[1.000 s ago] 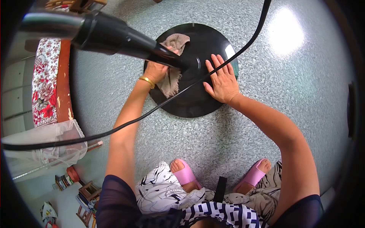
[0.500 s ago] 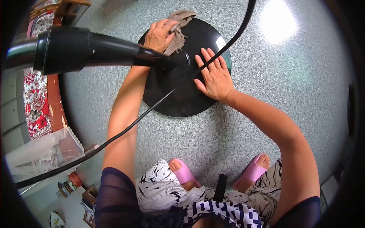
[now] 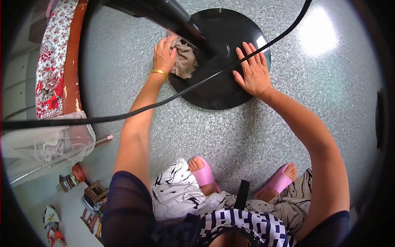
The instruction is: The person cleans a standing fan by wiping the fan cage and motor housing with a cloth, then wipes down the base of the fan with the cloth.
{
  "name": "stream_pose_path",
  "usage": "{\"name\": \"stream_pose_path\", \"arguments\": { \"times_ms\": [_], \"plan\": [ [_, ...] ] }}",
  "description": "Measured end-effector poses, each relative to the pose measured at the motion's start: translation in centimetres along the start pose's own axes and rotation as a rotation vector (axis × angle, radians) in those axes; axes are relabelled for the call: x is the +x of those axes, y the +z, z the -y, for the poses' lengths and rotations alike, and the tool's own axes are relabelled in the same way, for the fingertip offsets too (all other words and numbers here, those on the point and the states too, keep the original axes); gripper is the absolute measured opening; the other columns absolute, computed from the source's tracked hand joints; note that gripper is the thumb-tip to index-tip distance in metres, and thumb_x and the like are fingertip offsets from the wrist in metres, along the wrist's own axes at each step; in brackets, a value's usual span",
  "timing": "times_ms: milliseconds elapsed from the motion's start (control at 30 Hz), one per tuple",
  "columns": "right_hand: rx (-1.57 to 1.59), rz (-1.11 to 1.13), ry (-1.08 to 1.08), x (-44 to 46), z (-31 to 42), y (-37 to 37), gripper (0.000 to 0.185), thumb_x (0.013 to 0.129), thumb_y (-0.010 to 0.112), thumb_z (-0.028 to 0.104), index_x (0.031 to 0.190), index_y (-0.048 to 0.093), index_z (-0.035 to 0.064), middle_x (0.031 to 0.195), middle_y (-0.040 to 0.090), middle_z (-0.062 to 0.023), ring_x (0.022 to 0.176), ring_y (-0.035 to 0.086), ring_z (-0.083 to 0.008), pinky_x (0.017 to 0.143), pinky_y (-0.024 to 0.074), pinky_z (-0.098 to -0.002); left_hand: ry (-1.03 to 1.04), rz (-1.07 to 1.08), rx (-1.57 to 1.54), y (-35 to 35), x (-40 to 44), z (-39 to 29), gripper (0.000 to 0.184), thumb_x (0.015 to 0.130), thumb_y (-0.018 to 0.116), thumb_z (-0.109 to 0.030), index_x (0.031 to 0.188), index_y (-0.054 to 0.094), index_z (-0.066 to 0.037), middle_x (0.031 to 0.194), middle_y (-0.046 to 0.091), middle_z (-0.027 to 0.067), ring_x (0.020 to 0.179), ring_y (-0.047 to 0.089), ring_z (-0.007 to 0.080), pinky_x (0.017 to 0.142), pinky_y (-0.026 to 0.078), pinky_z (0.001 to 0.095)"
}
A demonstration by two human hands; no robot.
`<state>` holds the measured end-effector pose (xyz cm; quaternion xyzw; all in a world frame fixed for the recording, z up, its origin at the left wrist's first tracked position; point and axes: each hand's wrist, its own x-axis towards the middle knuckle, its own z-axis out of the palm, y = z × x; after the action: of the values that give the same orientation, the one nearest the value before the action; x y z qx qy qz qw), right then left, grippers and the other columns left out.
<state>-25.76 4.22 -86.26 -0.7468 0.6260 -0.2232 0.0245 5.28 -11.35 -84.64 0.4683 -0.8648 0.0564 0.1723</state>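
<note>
A round, glossy black base (image 3: 205,96) lies on the floor, with a black pole (image 3: 173,18) rising from its middle and leaning to the upper left. My left hand (image 3: 164,57) is at the base's left rim, its fingers closed over a crumpled brown rag (image 3: 184,62) that lies against the black surface. A gold bangle (image 3: 159,73) circles that wrist. On the right part of the base rests my right hand (image 3: 254,74), flat with the fingers stretched out. A black cord (image 3: 181,91) crosses in front of the base, passing over the right fingers in the view.
Grey speckled floor (image 3: 321,94) surrounds the base. On the left are a floral-covered bed (image 3: 53,74) and a sheer white net (image 3: 53,142). Small wooden stools (image 3: 95,193) stand at the lower left. My feet in pink slippers (image 3: 202,175) are below the base.
My left hand has drawn the rag from the far rim nearer, along the base's left side. The pole has swung from pointing left to the upper left. My right hand stays flat on the base.
</note>
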Motion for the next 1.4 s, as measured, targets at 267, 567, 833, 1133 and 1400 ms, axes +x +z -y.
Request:
{"name": "stream_pose_path", "arguments": {
  "times_ms": [267,567,833,1133,1400],
  "plan": [
    [-0.078,0.011,0.001,-0.2,-0.1,0.5,0.066,0.087,0.050,0.046,0.140,0.038,0.0078,0.147,0.032,-0.0167,0.140,0.024,-0.0304,0.114,0.0180,-0.0434,-0.166,0.015,-0.117,-2.5,-8.2,-1.9,0.052,0.079,0.063,-0.010,0.129,0.050,-0.015,0.117,0.051,0.0164,0.108,0.049,0.0375,0.092,0.042,0.0439],
    [-0.109,0.026,0.017,-0.2,0.2,0.5,0.066,0.089,0.049,0.046,0.142,0.036,0.0090,0.149,0.029,-0.0147,0.140,0.023,-0.0291,0.114,0.0174,-0.0430,-0.010,0.063,-0.085,-5.4,-12.0,-9.6,0.054,0.074,0.067,-0.013,0.126,0.054,-0.016,0.114,0.052,0.0162,0.103,0.051,0.0357,0.089,0.044,0.0434],
    [-0.105,0.011,0.007,-0.2,-0.1,1.0,0.066,0.088,0.048,0.047,0.141,0.037,0.0086,0.149,0.030,-0.0152,0.140,0.023,-0.0294,0.114,0.0163,-0.0436,0.145,0.186,-0.216,-6.0,-9.7,-15.4,0.050,0.069,0.070,-0.012,0.117,0.060,-0.021,0.110,0.054,0.0088,0.099,0.053,0.0300,0.082,0.049,0.0385],
    [-0.155,0.000,-0.019,-0.2,-0.5,1.3,0.067,0.088,0.048,0.045,0.143,0.034,0.0090,0.148,0.030,-0.0145,0.139,0.024,-0.0303,0.113,0.0178,-0.0425,0.353,0.357,-0.406,-5.8,-8.0,-20.1,0.047,0.061,0.073,-0.011,0.105,0.064,-0.023,0.104,0.056,0.0042,0.098,0.053,0.0253,0.080,0.051,0.0353],
    [-0.102,0.012,-0.002,-0.2,-0.4,0.9,0.066,0.089,0.048,0.047,0.141,0.037,0.0088,0.148,0.030,-0.0155,0.141,0.022,-0.0288,0.114,0.0153,-0.0429,0.126,1.003,-1.049,-8.5,-7.6,-16.9,0.052,0.067,0.063,-0.016,0.118,0.059,-0.007,0.114,0.062,0.0086,0.107,0.059,0.0198,0.099,0.042,0.0314]
  ]
}}
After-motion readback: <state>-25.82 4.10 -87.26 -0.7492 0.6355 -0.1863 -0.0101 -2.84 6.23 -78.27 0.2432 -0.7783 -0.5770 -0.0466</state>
